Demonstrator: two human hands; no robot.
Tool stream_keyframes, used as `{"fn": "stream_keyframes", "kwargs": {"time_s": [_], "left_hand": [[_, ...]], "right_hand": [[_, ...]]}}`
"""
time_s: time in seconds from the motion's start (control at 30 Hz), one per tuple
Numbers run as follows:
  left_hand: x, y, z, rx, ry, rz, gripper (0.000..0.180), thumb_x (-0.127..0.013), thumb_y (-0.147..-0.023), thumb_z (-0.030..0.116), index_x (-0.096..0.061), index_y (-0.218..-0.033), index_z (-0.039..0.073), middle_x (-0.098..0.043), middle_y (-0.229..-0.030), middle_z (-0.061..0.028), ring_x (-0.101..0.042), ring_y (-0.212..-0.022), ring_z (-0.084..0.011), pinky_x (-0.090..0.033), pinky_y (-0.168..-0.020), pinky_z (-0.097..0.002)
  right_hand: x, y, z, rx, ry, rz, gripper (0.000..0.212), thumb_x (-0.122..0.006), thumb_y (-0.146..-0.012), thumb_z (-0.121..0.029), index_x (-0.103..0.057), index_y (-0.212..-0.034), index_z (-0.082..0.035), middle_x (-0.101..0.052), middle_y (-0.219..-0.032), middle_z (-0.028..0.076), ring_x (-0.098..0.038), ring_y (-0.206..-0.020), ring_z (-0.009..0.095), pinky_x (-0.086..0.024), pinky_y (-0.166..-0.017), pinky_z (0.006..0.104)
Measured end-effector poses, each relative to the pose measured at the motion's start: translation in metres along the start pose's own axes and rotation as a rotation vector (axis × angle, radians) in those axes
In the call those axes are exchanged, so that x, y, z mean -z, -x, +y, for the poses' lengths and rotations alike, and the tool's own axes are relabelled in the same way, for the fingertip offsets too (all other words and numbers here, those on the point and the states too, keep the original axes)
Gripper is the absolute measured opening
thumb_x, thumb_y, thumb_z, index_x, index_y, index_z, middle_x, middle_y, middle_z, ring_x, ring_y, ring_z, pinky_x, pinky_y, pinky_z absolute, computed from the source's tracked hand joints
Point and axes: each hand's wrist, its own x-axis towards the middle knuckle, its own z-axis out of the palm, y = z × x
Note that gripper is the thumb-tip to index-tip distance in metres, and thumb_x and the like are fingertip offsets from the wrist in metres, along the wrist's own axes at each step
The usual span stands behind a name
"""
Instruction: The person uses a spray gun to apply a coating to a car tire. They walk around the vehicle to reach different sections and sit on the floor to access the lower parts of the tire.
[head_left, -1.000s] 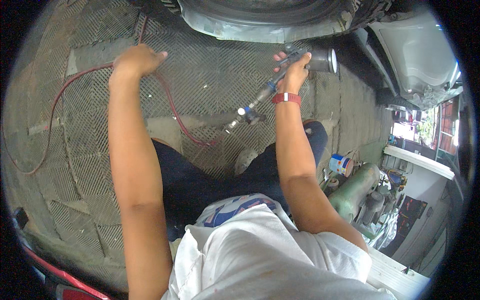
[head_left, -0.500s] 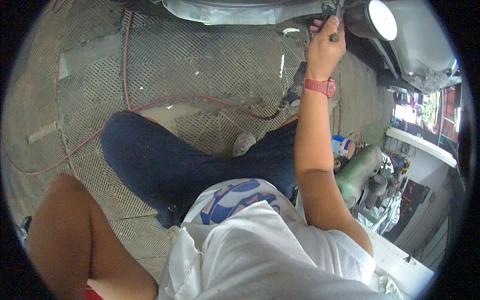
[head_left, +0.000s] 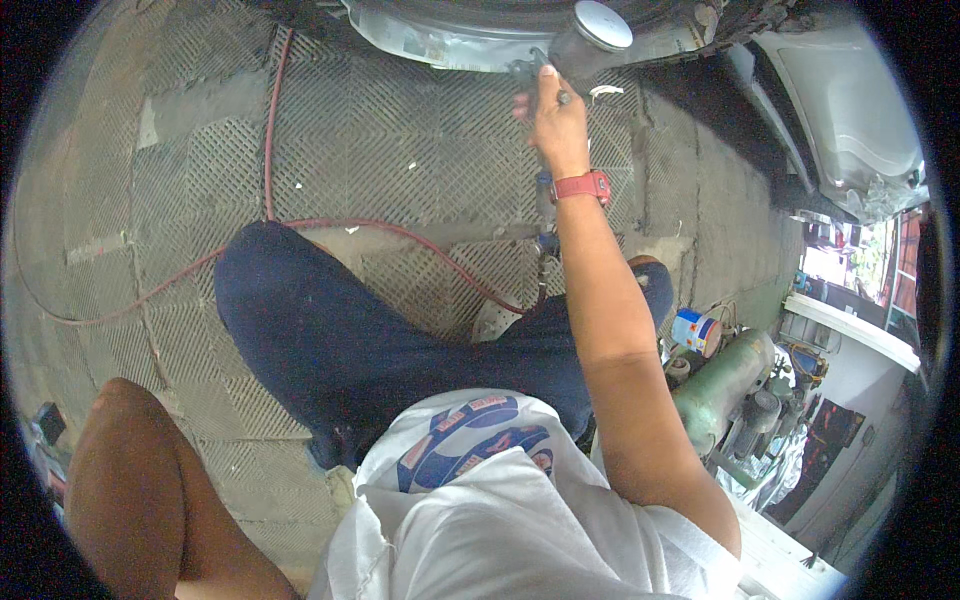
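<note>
Right hand [head_left: 560, 118] grips a dark grey, pale-lidded spray gun [head_left: 578, 57]. Long dull-red hose [head_left: 271, 130] snakes over grey ribbed mats [head_left: 380, 150].

Hose [head_left: 270, 150] on floor [head_left: 350, 130], mostly left; spray gun [head_left: 578, 58] ahead; tank [head_left: 722, 392] right.

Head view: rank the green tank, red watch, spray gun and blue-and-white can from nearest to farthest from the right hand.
1. Spray gun: in the right hand.
2. Red watch: worn just below the hand.
3. Blue-and-white can: off to the lower right.
4. Green tank: just past the can, lower still.
</note>
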Motion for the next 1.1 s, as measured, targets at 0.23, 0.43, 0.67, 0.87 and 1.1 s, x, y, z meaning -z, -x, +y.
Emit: {"fn": "stream_keyframes", "kwargs": {"time_s": [0.23, 0.43, 0.67, 0.87, 1.1], "left_hand": [[0.025, 0.005, -0.005, 0.092, -0.199, 0.252, 0.076, -0.05, -0.105, 0.069, -0.069, -0.136, 0.002, -0.069, -0.137, -0.0263, -0.065, -0.132, -0.0411, -0.05, -0.112, -0.0533], [-0.002, 0.018, -0.157, 0.84, -0.464, 0.348, 0.08, -0.047, -0.105, 0.072, -0.067, -0.139, 0.002, -0.067, -0.14, -0.0273, -0.063, -0.135, -0.0416, -0.049, -0.113, -0.054], [-0.171, 0.118, -0.236, 1.118, 0.239, -0.847, 0.118, -0.061, -0.084, 0.091, -0.047, -0.162, 0.003, -0.042, -0.169, -0.0232, -0.04, -0.156, -0.0408, -0.034, -0.128, -0.0505], [-0.14, 0.188, -0.249, 1.541, -0.247, -1.333, 0.115, -0.095, -0.074, 0.055, -0.038, -0.169, 0.023, -0.04, -0.172, -0.0173, -0.044, -0.153, -0.0423, -0.038, -0.125, -0.0542], [-0.197, 0.18, -0.221, 1.186, -0.284, -0.958, 0.11, -0.093, -0.074, 0.032, -0.036, -0.169, 0.032, -0.023, -0.18, -0.0105, -0.034, -0.159, -0.0421, -0.031, -0.129, -0.0586]], "right_hand": [[0.021, -0.012, -0.033, 0.122, 0.049, 0.112, 0.06, -0.05, -0.113, -0.053, -0.071, -0.108, 0.003, -0.076, -0.08, 0.011, -0.073, -0.064, 0.018, -0.054, -0.049, 0.032], [0.08, -0.012, -0.081, 0.221, 0.221, 0.441, 0.06, -0.052, -0.112, -0.053, -0.071, -0.11, 0.004, -0.076, -0.081, 0.012, -0.075, -0.069, 0.018, -0.056, -0.053, 0.034], [0.084, 0.006, -0.15, 0.222, -0.155, 0.354, 0.06, -0.044, -0.115, -0.05, -0.071, -0.119, 0.004, -0.079, -0.089, 0.014, -0.077, -0.072, 0.02, -0.051, -0.046, 0.0313], [0.13, 0.011, -0.153, 0.172, -0.11, 0.271, 0.064, -0.04, -0.115, -0.054, -0.069, -0.127, 0.001, -0.081, -0.1, 0.014, -0.08, -0.086, 0.018, -0.049, -0.05, 0.0272], [0.075, 0.001, -0.095, 0.127, -0.257, 0.109, 0.065, -0.043, -0.114, -0.057, -0.071, -0.122, 0.001, -0.079, -0.092, 0.012, -0.074, -0.071, 0.016, -0.05, -0.044, 0.0275]]}}
